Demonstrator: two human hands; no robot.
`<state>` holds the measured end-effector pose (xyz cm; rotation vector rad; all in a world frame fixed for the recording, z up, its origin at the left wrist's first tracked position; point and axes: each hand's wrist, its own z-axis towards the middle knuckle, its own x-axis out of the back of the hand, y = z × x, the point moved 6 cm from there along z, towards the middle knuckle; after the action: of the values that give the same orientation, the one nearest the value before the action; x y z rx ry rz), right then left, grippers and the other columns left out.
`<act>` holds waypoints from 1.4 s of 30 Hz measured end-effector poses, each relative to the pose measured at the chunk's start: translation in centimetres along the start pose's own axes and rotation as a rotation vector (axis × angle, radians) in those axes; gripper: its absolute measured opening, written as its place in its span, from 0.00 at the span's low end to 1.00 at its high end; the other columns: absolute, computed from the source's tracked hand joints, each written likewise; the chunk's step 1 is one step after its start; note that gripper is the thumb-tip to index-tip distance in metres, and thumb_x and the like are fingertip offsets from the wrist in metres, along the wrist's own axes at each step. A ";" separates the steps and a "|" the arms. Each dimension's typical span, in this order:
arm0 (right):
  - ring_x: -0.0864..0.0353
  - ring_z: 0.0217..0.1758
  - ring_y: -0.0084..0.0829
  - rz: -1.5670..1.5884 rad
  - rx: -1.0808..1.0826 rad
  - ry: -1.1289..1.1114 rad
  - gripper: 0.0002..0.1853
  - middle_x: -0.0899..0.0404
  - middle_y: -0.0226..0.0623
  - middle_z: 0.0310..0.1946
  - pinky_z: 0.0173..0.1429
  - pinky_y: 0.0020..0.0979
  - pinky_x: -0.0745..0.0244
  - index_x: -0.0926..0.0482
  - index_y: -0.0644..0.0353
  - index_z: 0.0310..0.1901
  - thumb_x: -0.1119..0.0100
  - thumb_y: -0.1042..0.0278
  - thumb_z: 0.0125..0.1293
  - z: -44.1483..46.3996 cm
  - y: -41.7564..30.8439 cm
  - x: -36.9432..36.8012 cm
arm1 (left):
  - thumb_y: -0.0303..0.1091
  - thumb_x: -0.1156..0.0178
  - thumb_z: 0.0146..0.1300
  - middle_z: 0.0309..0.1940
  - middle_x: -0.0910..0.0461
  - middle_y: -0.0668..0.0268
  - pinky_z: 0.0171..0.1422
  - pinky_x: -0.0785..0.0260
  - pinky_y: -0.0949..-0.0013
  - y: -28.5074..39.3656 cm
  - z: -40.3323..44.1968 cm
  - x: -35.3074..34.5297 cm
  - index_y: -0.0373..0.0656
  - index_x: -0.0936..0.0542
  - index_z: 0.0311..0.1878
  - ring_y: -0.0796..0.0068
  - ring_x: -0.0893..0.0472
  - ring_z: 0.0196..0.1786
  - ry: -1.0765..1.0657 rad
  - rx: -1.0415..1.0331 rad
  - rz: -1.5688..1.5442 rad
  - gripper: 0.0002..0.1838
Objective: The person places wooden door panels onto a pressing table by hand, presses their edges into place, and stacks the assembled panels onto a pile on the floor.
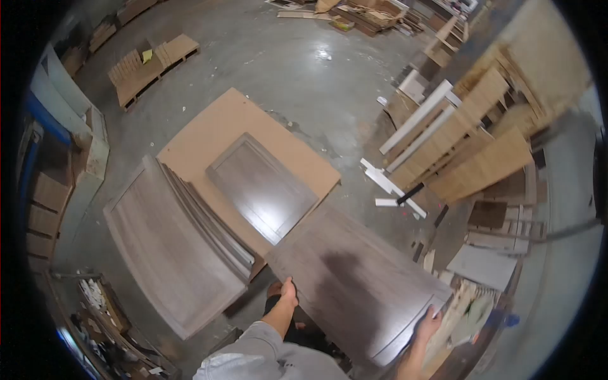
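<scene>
A large grey-brown wooden panel [316, 278] is held up in front of my body, its far corner over the edge of a tan board [196, 136]. My left hand [289, 292] grips its left edge, and my right hand [429, 324] grips the right edge near the lower corner. On the tan board lies a smaller framed panel [263, 187] with light reflecting off it. To its left a stack of large grey-brown panels [177, 253] lies tilted. My fingertips beneath the held panel are partly hidden.
Wooden boards [481, 164] and white strips [418, 120] lean and lie at the right. White pieces [386, 180] rest on the floor beside them. A low pallet with wood pieces [152, 66] stands at the far left. Scrap wood [367, 16] lies at the back.
</scene>
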<state>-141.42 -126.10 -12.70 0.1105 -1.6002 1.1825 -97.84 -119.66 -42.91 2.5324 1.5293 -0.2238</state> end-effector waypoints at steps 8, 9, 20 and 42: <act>0.25 0.44 0.34 -0.049 -0.101 -0.233 0.27 0.20 0.48 0.43 0.53 0.35 0.31 0.26 0.79 0.48 0.39 0.55 0.65 2.3 -7.4 -34.7 | 0.48 0.46 0.68 0.74 0.44 0.56 0.72 0.45 0.48 13.6 17.1 -0.3 0.41 0.46 0.74 0.55 0.40 0.73 0.261 0.008 -0.069 0.38; 0.26 0.43 0.34 -0.038 -0.090 -0.209 0.27 0.21 0.47 0.42 0.53 0.35 0.31 0.27 0.79 0.48 0.39 0.55 0.65 2.3 -7.0 -38.4 | 0.48 0.46 0.67 0.74 0.46 0.56 0.72 0.45 0.48 14.8 19.8 0.0 0.41 0.46 0.75 0.55 0.42 0.74 0.224 -0.028 -0.156 0.38; 0.34 0.27 0.21 0.101 -0.381 -0.739 0.18 0.33 0.26 0.24 0.35 0.27 0.30 0.29 0.57 0.30 0.43 0.51 0.69 -7.4 -17.7 -62.9 | 0.35 0.47 0.69 0.73 0.45 0.55 0.76 0.51 0.53 31.0 20.6 -0.3 0.42 0.48 0.75 0.55 0.43 0.73 0.363 -0.339 -0.156 0.34; 0.17 0.37 0.28 -0.037 -0.614 -1.106 0.13 0.18 0.32 0.37 0.35 0.34 0.24 0.23 0.56 0.47 0.45 0.56 0.70 -15.7 3.3 -38.6 | 0.40 0.44 0.64 0.43 0.17 0.55 0.58 0.32 0.66 21.1 16.6 -2.7 0.39 0.17 0.40 0.63 0.19 0.50 0.021 -0.576 0.928 0.14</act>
<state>-117.05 -131.57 -46.19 0.4425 -2.8380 0.5136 -81.01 -135.42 -56.95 2.4263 0.2215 0.3214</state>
